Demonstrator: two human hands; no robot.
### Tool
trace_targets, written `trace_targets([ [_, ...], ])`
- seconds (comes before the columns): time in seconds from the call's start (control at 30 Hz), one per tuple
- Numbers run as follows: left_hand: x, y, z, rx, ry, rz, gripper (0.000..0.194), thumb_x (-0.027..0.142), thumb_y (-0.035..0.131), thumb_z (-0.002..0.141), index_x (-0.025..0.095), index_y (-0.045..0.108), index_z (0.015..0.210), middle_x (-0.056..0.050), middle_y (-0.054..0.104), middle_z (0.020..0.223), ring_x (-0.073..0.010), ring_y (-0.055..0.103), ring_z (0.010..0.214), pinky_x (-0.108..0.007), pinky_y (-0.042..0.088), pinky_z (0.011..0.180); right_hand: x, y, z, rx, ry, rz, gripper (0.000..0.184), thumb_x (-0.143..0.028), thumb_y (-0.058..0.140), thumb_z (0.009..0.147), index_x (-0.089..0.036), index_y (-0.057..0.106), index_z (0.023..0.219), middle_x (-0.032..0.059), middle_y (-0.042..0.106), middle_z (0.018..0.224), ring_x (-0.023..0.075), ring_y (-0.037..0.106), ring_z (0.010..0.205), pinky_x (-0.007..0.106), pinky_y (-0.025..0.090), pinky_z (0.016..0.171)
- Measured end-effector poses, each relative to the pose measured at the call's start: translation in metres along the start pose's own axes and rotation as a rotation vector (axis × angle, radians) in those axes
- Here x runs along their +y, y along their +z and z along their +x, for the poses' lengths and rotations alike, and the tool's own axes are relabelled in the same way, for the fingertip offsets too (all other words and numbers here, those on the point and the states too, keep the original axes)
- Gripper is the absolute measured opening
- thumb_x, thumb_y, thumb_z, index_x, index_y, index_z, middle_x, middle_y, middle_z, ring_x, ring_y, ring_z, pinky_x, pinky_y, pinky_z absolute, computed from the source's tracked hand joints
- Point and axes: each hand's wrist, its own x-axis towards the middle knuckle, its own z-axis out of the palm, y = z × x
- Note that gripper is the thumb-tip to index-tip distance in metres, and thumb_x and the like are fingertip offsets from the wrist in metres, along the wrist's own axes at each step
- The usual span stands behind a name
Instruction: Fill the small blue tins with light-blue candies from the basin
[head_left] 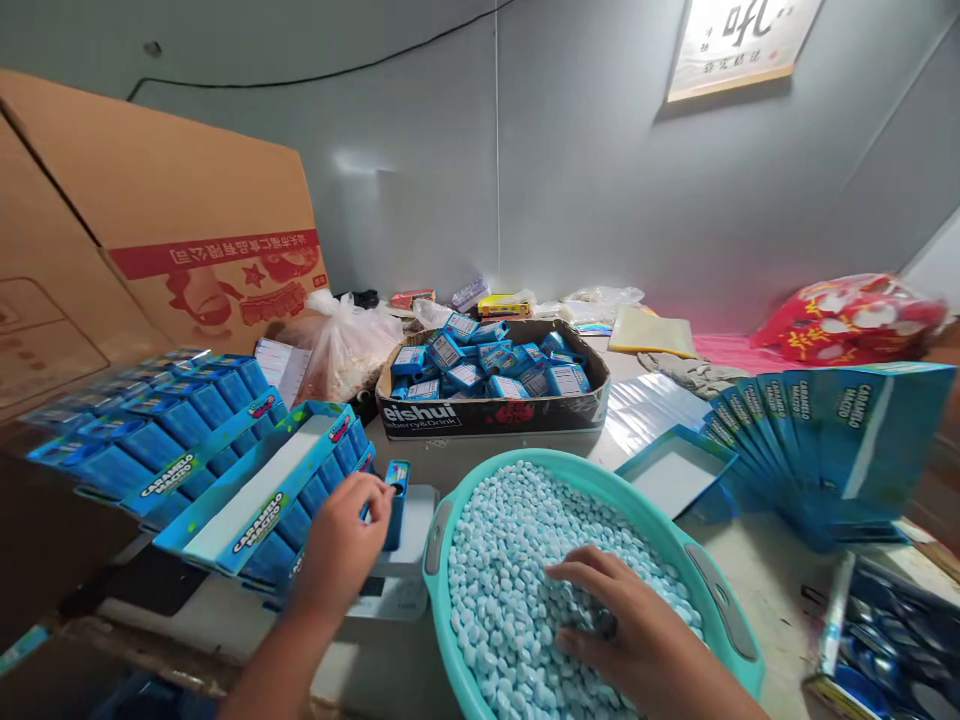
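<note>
My left hand (346, 535) is closed, its fingertips at the upper edge of a small blue box (395, 510). The box stands upright on a flat white scale (416, 545). My right hand (611, 610) reaches into a turquoise basin (444, 620) full of light blue candies (510, 560). Its thumb and fingers are apart and curved over the candies, some of which lie in shadow between them. Left of my left hand stands a blue display carton (259, 520) with a row of small boxes and a bare white strip inside.
A black-sided tray (487, 415) of jumbled blue boxes stands behind the basin. More filled display cartons (165, 440) are stacked at the left by a large cardboard box (225, 210). Fanned blue cartons (810, 430) and an open blue tray (679, 470) lie right.
</note>
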Motion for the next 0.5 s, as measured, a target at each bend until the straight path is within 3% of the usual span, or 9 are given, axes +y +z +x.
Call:
trace_targets([
  [0.07,0.002,-0.014,0.013,0.027,0.068,0.058,0.027,0.033,0.058,0.097,0.022,0.051,0.073,-0.005,0.064,0.091,-0.0221,0.067,0.095,-0.041,0.054,0.096,-0.003,-0.002,-0.001,-0.001,0.005,0.012,0.044,-0.031,0.070,0.087,-0.024,0.071,0.131,0.0130,0.065,0.135,0.0305,0.061,0.125,0.046,0.049,0.108],
  [0.1,0.000,-0.015,0.017,0.029,0.078,0.090,0.020,0.039,0.064,0.094,0.022,0.059,0.086,-0.007,0.065,0.102,-0.0252,0.066,0.105,-0.044,0.053,0.101,-0.005,-0.002,-0.002,-0.001,0.006,0.015,0.044,-0.030,0.069,0.088,-0.023,0.071,0.131,0.0128,0.065,0.134,0.0302,0.061,0.124,0.045,0.049,0.107],
  [0.17,-0.009,-0.001,0.017,-0.045,0.044,0.128,0.049,0.053,0.071,0.087,0.021,0.063,0.123,-0.015,0.059,0.136,-0.0341,0.057,0.132,-0.054,0.046,0.113,-0.006,-0.003,-0.004,0.000,0.000,0.021,0.042,-0.029,0.068,0.089,-0.023,0.070,0.131,0.0124,0.065,0.133,0.0296,0.061,0.123,0.045,0.050,0.106],
  [0.23,-0.024,0.025,0.006,-0.244,-0.020,0.108,0.071,0.065,0.062,0.091,0.023,0.053,0.148,-0.019,0.042,0.159,-0.0387,0.043,0.148,-0.060,0.039,0.120,-0.006,-0.003,-0.005,0.004,-0.009,0.028,0.042,-0.028,0.067,0.091,-0.024,0.069,0.132,0.0116,0.065,0.133,0.0291,0.060,0.123,0.045,0.049,0.106],
  [0.33,-0.042,0.059,-0.015,-0.530,-0.052,0.029,0.067,0.069,0.037,0.101,0.026,0.056,0.149,-0.016,0.046,0.161,-0.0350,0.046,0.148,-0.058,0.042,0.119,-0.005,-0.003,-0.005,0.006,-0.004,0.036,0.041,-0.028,0.067,0.091,-0.026,0.068,0.132,0.0106,0.065,0.133,0.0292,0.059,0.123,0.046,0.049,0.106],
  [0.43,-0.052,0.065,-0.027,-0.591,0.006,0.004,0.082,0.081,0.032,0.095,0.027,0.054,0.152,-0.014,0.036,0.169,-0.0376,0.032,0.157,-0.061,0.035,0.124,-0.003,-0.003,-0.004,-0.011,0.008,0.038,0.039,-0.029,0.066,0.092,-0.026,0.069,0.131,0.0109,0.065,0.133,0.0298,0.060,0.122,0.047,0.050,0.104],
  [0.5,-0.058,0.060,-0.030,-0.602,0.118,0.001,0.100,0.090,0.040,0.084,0.026,0.042,0.160,-0.014,0.026,0.173,-0.0414,0.018,0.161,-0.067,0.024,0.127,-0.001,-0.003,-0.003,-0.017,-0.001,0.040,0.037,-0.031,0.065,0.094,-0.026,0.068,0.131,0.0111,0.064,0.132,0.0297,0.060,0.122,0.047,0.051,0.103],
])
